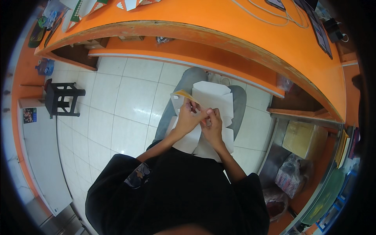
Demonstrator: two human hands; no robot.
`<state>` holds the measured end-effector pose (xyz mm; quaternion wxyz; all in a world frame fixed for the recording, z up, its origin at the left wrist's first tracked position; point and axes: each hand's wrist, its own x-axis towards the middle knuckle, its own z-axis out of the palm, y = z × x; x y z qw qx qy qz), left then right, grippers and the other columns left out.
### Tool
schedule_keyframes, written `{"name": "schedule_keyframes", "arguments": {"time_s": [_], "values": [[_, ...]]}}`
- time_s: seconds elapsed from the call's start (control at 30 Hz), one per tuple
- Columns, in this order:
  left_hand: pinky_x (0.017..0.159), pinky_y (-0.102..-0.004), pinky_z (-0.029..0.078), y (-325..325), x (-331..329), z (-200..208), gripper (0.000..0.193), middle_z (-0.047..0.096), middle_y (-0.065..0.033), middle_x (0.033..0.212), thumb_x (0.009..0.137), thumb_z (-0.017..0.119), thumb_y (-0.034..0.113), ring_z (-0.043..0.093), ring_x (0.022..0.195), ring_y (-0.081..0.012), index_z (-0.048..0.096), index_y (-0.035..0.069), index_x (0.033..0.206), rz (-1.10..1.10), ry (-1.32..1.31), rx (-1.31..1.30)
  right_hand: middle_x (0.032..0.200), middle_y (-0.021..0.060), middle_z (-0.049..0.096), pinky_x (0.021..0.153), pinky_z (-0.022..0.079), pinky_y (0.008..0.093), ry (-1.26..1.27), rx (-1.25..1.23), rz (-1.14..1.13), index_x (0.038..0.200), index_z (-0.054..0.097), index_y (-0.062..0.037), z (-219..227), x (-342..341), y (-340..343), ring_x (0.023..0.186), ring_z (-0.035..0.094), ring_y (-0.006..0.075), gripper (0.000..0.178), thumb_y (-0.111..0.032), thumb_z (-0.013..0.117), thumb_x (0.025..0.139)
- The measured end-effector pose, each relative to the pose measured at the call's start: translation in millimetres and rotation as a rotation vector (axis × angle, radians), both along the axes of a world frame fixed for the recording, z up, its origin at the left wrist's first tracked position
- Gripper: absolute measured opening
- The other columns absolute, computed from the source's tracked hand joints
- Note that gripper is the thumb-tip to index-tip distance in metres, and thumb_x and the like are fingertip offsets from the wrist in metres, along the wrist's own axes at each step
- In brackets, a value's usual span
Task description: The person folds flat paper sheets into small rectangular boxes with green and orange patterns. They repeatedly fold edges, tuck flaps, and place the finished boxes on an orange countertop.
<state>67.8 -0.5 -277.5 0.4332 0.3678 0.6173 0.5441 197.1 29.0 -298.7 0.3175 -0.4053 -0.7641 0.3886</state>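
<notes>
Across my lap lies an unfolded white cardboard box blank (pixel 213 96), its flaps and cut edges spread over both thighs. Above it my left hand (pixel 190 117) is closed on a thin sheet (pixel 182 93), yellow along its upper edge and whitish on the side below. Close against the left fingertips, my right hand (pixel 212 126) pinches the sheet's lower end, where a bit of orange-red shows. The fingers hide most of that end, so whether the sheet is a loose piece or part of a box cannot be made out.
An orange counter (pixel 176 33) curves across the front, with cables (pixel 270 19) and flat dark devices at its right. To the left stands a black stool (pixel 64 98) on white tiles. Metal shelving at right holds a yellowish box (pixel 299 139) and plastic bags (pixel 290 174).
</notes>
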Motion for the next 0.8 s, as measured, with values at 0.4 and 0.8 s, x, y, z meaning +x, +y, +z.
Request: {"name": "schedule_keyframes", "arguments": {"time_s": [0.4, 0.8], "values": [[0.069, -0.0266, 0.046, -6.2, -20.1, 23.9, 0.013, 0.059, -0.0084, 0.084, 0.095, 0.053, 0.009, 0.055, 0.074, -0.0114, 0.055, -0.004, 0.096, 0.039, 0.06, 0.179, 0.116, 0.0177, 0.055, 0.09, 0.046, 0.0363, 0.428, -0.028, 0.036, 0.103, 0.055, -0.003, 9.5, -13.2, 0.5, 0.112, 0.055, 0.0314, 0.037, 0.016, 0.057, 0.072], [0.075, -0.0289, 0.051, -2.8, -41.6, 32.8, 0.009, 0.067, -0.0137, 0.088, 0.085, 0.066, 0.003, 0.065, 0.081, -0.0214, 0.067, -0.003, 0.092, -0.082, 0.4, 0.183, 0.1, 0.0117, 0.065, 0.083, 0.05, 0.0314, 0.333, 0.027, -0.14, 0.097, 0.065, -0.0008, 29.1, -11.5, 3.2, 0.096, 0.064, 0.0226, 0.021, -0.003, 0.074, 0.078]]}}
